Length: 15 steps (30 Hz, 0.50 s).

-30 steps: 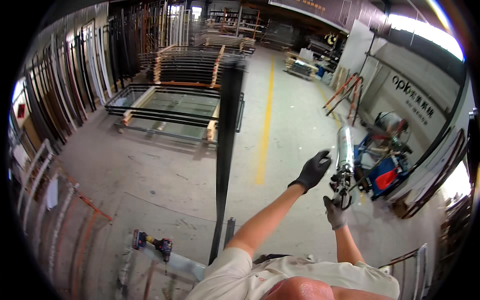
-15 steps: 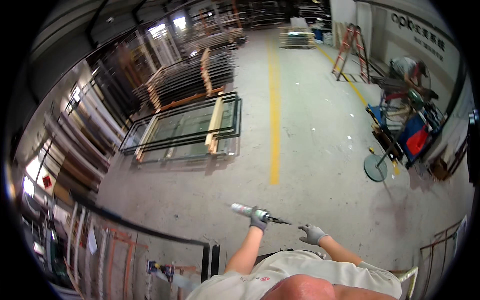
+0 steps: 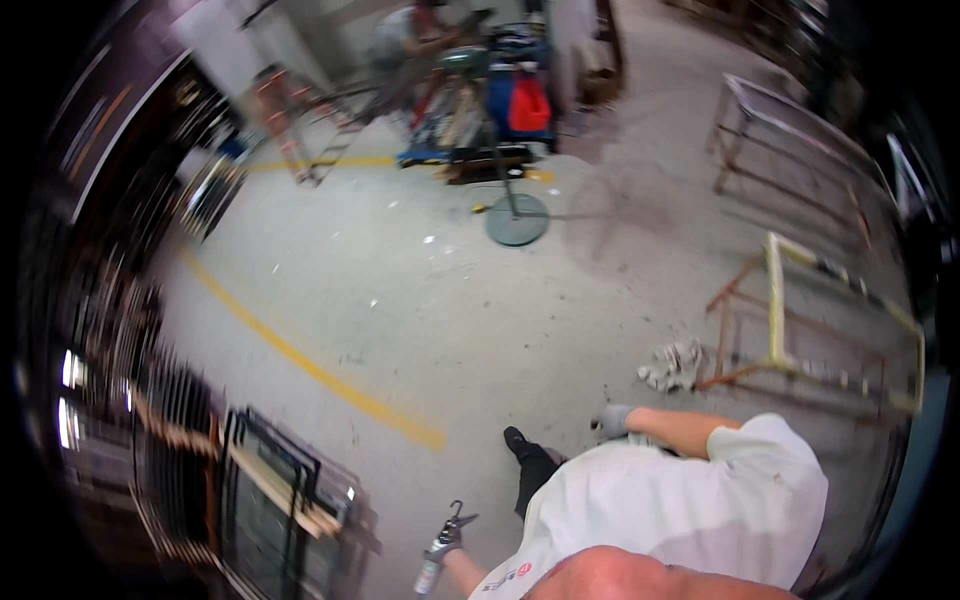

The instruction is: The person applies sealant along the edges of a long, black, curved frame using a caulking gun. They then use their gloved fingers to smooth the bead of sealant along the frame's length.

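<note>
My left hand point(image 3: 441, 546), in a grey glove, is closed round the handle of a caulking gun point(image 3: 455, 522). The gun's hooked rod end points up the picture, and its pale sealant cartridge point(image 3: 427, 577) runs down toward the lower edge. My right hand point(image 3: 612, 419), gloved too, hangs out to my right with its fingers loosely apart and nothing visible in it. That hand is slightly blurred. One black shoe point(image 3: 515, 440) is stepping forward between the hands.
To the right stand a yellow-edged frame on a stand point(image 3: 776, 300) and a rusty metal stand point(image 3: 780, 150). A crumpled pale cloth point(image 3: 672, 366) lies beside them. Glass frames point(image 3: 270, 500) are stacked at lower left. Ahead are a round-based post point(image 3: 516, 220), a ladder point(image 3: 285, 120) and another person point(image 3: 400, 40).
The view has swung to the right, bringing the stands into sight. My left hand has lowered to my side with the caulking gun, now pointing down the picture. My right hand has swung outward.
</note>
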Tool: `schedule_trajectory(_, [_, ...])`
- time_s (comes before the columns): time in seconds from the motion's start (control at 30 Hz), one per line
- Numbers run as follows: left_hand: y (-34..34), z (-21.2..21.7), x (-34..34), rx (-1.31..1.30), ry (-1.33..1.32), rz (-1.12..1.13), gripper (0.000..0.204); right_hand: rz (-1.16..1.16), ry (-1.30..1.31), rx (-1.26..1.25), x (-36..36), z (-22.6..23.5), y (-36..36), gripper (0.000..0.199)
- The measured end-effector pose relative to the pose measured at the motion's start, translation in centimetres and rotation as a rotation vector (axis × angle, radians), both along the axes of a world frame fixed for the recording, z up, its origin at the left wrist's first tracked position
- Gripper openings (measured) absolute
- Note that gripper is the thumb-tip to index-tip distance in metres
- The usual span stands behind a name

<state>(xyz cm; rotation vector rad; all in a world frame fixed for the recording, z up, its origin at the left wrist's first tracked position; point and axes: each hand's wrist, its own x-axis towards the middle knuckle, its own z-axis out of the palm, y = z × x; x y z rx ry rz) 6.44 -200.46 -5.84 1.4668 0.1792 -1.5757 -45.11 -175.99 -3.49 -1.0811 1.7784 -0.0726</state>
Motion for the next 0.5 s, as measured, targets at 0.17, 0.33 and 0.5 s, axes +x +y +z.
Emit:
schedule_trajectory(0.17, [-12.2, -1.6, -5.5, 0.028, -0.042, -0.305, 0.031, -0.31, 0.247, 0.273, -0.3, -4.8, 4.0, 0.05])
schedule_trajectory(0.33, [-24.4, -3.9, -15.2, -0.061, -0.069, -0.6, 0.03, -0.478, 0.315, 0.321, -0.9, -1.4, 5.9, 0.041])
schedule_trajectory(0.5, [-34.2, -7.6, -27.7, -0.328, -0.433, -1.073, 0.03, -0.832, 0.309, 0.163, -0.6, 0.2, 2.3, 0.041])
